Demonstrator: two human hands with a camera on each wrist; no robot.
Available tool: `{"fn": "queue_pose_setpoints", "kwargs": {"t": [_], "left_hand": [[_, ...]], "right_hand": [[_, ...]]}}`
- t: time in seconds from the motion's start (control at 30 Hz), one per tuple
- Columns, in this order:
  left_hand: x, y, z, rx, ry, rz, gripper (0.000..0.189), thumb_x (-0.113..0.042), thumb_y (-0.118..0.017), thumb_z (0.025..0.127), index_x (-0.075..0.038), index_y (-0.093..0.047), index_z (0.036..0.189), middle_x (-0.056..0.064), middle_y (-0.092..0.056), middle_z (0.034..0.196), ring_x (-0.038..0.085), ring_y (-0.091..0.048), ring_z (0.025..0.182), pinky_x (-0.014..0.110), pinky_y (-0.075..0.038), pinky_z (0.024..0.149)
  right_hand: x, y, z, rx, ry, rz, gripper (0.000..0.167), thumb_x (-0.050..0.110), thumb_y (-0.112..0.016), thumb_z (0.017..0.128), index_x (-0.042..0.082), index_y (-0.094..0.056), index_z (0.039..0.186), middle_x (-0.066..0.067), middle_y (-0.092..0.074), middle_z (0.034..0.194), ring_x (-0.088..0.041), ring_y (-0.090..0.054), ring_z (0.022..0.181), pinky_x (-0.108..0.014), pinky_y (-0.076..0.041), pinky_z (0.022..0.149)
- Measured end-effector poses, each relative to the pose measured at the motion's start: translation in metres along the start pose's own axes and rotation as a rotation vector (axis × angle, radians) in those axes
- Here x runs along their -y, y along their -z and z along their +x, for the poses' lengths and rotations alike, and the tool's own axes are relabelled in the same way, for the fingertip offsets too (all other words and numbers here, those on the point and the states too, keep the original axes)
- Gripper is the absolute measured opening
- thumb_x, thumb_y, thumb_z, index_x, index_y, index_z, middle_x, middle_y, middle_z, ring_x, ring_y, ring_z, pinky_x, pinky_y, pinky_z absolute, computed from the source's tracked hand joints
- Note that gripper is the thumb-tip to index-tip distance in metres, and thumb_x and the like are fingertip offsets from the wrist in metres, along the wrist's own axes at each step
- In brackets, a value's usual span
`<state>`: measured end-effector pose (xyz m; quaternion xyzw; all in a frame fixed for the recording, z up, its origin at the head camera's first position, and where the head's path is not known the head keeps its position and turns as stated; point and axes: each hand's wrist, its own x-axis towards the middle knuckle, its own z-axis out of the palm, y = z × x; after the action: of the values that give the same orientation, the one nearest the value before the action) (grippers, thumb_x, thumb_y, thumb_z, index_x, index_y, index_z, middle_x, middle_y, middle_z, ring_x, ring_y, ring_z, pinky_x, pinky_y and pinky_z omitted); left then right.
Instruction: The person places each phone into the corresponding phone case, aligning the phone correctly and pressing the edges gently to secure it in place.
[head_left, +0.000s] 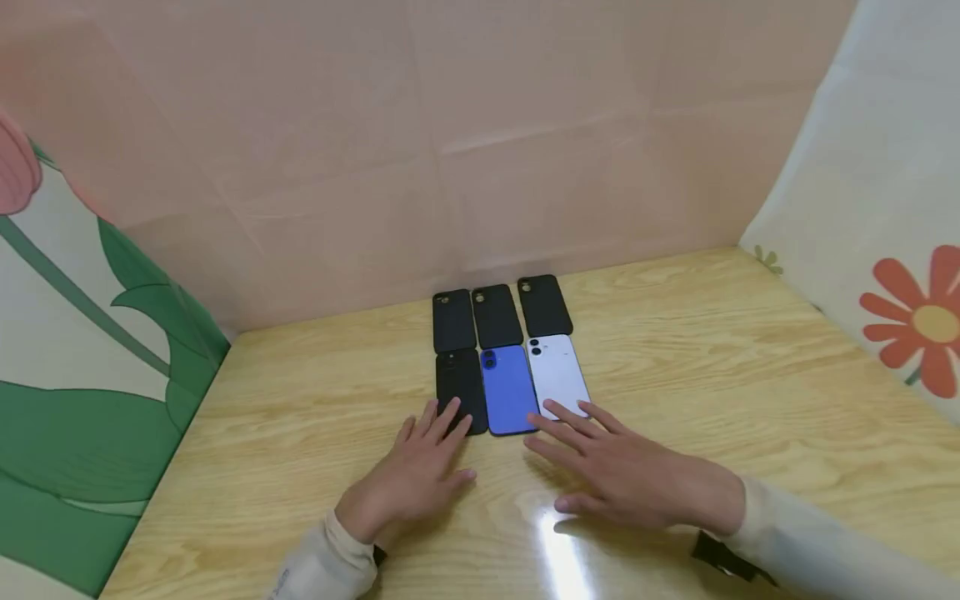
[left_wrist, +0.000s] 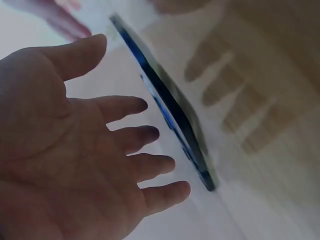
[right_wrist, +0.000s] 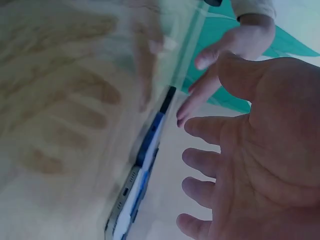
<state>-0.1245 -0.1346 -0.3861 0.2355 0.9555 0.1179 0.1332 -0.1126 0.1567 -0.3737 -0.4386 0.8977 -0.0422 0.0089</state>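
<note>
Three phones lie face down side by side on the wood-grain table: a black phone (head_left: pixel 457 379), a blue phone (head_left: pixel 510 396) and a white phone (head_left: pixel 555 367). Directly behind them sit three black phone cases (head_left: pixel 453 325) in a row. My left hand (head_left: pixel 416 475), palm down with fingers spread, has its fingertips over the lower end of the black phone. The fingers of my right hand (head_left: pixel 618 471) are extended too, overlapping the near ends of the white and blue phones. In both wrist views the palms hold nothing.
A wood-grain table (head_left: pixel 322 375) carries everything. Behind it hangs a pink cloth backdrop (head_left: pixel 450 167), with flower-printed sheets at the left and right (head_left: pixel 885 250) sides. A bright light reflection shows on the tabletop between the wrists.
</note>
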Motion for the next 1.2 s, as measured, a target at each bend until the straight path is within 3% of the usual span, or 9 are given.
{"fn": "queue_pose_setpoints", "kwargs": {"t": [0.2, 0.47, 0.67, 0.83, 1.0, 1.2], "left_hand": [[0.014, 0.007, 0.005, 0.015, 0.004, -0.029, 0.067, -0.045, -0.049, 0.102, -0.016, -0.026, 0.158, 0.009, -0.006, 0.168, 0.034, 0.001, 0.156, 0.063, -0.010, 0.122], [0.015, 0.006, 0.002, 0.077, 0.006, 0.004, 0.068, -0.047, -0.050, 0.101, -0.016, -0.028, 0.157, 0.008, -0.011, 0.168, 0.036, -0.002, 0.156, 0.069, -0.007, 0.119], [0.012, 0.003, -0.006, 0.071, -0.014, 0.050, 0.067, -0.045, -0.052, 0.101, -0.014, -0.030, 0.157, 0.010, -0.015, 0.167, 0.038, -0.010, 0.155, 0.070, -0.009, 0.118], [0.009, 0.002, -0.011, 0.087, -0.018, 0.104, 0.063, -0.041, -0.051, 0.102, -0.014, -0.033, 0.156, 0.010, -0.019, 0.166, 0.038, -0.021, 0.152, 0.067, -0.022, 0.117], [0.002, 0.005, -0.013, 0.102, -0.035, 0.221, 0.059, -0.040, -0.055, 0.101, -0.016, -0.041, 0.152, 0.010, -0.030, 0.163, 0.037, -0.036, 0.146, 0.060, -0.039, 0.110], [-0.011, 0.012, -0.017, 0.135, -0.054, 0.320, 0.053, -0.041, -0.056, 0.100, -0.020, -0.049, 0.148, 0.009, -0.042, 0.157, 0.032, -0.048, 0.137, 0.053, -0.045, 0.107]], "right_hand": [[0.001, -0.001, 0.005, 0.055, -0.008, 0.031, 0.069, 0.056, -0.048, 0.099, 0.017, -0.035, 0.155, -0.007, -0.026, 0.165, -0.034, -0.021, 0.153, -0.059, -0.025, 0.118], [0.003, -0.005, 0.004, 0.053, 0.018, -0.020, 0.070, 0.058, -0.045, 0.099, 0.016, -0.036, 0.154, -0.008, -0.027, 0.165, -0.035, -0.024, 0.152, -0.058, -0.028, 0.118], [0.004, -0.014, 0.001, 0.061, 0.039, -0.042, 0.070, 0.061, -0.043, 0.098, 0.018, -0.041, 0.152, -0.006, -0.032, 0.162, -0.035, -0.028, 0.150, -0.058, -0.029, 0.117], [0.006, -0.015, 0.001, 0.087, 0.026, -0.038, 0.069, 0.062, -0.043, 0.097, 0.020, -0.040, 0.153, -0.004, -0.030, 0.163, -0.034, -0.025, 0.152, -0.057, -0.027, 0.119], [0.006, -0.013, 0.002, 0.111, 0.023, -0.023, 0.069, 0.062, -0.044, 0.097, 0.022, -0.039, 0.153, -0.004, -0.029, 0.164, -0.033, -0.022, 0.153, -0.056, -0.025, 0.120], [0.006, -0.014, 0.001, 0.073, 0.059, -0.071, 0.068, 0.061, -0.044, 0.097, 0.019, -0.043, 0.151, -0.005, -0.033, 0.162, -0.033, -0.027, 0.151, -0.055, -0.028, 0.118]]}}
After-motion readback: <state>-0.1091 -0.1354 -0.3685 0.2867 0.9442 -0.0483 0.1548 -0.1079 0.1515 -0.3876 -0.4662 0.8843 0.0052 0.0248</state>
